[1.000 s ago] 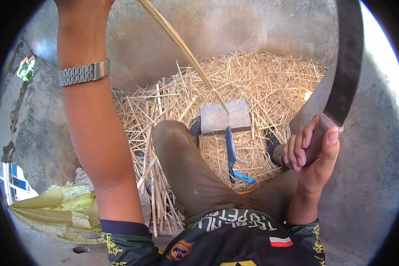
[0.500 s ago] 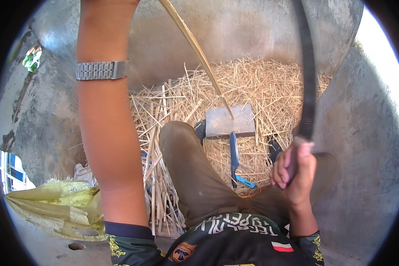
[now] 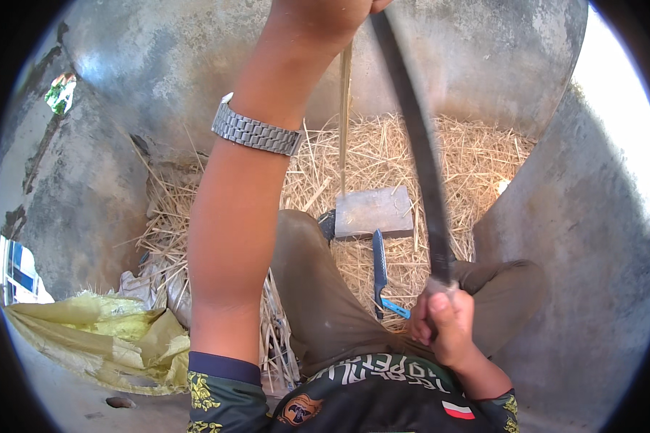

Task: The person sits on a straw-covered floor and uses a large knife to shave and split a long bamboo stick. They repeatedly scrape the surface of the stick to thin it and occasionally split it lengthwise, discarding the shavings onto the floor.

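My left hand is raised to the top of the view, a metal watch on its wrist, and it grips the upper end of a thin pale cane stick. The stick hangs nearly upright, its lower end on a grey wooden block. My right hand, low and near my knee, is closed on the handle of a long dark blade that slants up past the stick toward my left hand.
I sit on straw between large grey concrete walls. A small knife with a blue handle lies on the straw below the block. A yellow sack lies at lower left.
My left hand rose and moved right, bringing the stick from slanted to nearly upright. My right hand dropped and swung the long blade leftward, close to the stick.
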Available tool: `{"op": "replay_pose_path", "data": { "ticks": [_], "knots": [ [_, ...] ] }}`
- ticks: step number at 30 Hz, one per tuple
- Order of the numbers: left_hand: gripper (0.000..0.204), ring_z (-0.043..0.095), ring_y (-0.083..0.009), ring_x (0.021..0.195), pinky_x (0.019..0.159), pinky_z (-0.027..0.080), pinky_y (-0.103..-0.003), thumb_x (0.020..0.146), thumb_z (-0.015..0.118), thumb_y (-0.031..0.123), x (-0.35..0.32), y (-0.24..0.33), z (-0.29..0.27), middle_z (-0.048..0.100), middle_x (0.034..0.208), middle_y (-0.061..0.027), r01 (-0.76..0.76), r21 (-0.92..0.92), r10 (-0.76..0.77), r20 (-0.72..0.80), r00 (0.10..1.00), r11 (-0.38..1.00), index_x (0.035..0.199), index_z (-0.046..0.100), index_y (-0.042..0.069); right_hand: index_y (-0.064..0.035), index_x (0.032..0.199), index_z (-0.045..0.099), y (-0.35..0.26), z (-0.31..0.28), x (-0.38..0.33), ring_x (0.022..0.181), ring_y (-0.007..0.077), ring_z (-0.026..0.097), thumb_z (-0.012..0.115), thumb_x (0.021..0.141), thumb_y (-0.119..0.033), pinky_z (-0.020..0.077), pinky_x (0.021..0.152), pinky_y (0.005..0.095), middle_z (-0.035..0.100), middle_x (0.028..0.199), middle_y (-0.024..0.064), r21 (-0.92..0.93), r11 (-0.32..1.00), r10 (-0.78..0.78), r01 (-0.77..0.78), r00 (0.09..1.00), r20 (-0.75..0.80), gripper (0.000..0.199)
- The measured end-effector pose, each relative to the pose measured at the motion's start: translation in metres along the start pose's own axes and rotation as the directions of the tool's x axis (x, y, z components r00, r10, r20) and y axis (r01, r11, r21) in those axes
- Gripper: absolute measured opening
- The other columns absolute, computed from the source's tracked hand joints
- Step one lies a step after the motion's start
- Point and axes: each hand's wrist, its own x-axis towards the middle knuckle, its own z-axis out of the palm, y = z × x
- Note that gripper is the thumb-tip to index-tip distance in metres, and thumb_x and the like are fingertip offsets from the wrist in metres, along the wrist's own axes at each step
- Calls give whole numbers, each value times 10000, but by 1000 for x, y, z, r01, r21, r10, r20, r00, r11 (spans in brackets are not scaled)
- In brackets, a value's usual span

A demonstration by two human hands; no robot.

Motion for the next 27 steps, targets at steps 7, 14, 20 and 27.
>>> {"op": "replay_pose_path", "data": {
  "ticks": [7,14,20,27],
  "knots": [
    [591,204,-45,320,287,172,-226,1045,340,585,-1,17,-8,228,455,94,-6,72,9,-35,999,997,576,283,230,-59,716,447,-2,26,-1,432,117,430,514,1037,-427,365,432,270,437,533,29,284,954,64,-92,992,107,493],
    [574,208,-50,340,314,192,-230,1050,370,558,-25,-28,-6,234,471,93,113,4,-112,-123,986,994,591,293,223,-49,772,465,26,5,4,409,101,413,534,1034,-409,375,422,262,431,525,16,131,893,439,-431,897,-39,451],
    [549,221,-51,357,327,193,-229,1048,394,546,15,12,-37,240,486,93,-5,30,9,-128,992,1000,624,323,205,-37,795,480,-20,-13,6,451,84,431,512,1038,-411,368,443,245,458,551,16,-37,999,-22,23,1000,16,447],
    [538,226,-51,364,331,194,-229,1048,399,543,14,-8,-48,245,491,92,-19,-35,11,-235,972,999,639,332,200,-53,815,412,-39,-19,11,362,87,356,387,1031,-582,363,383,256,371,499,-3,-72,988,-146,139,983,-109,572]
  ]
}}
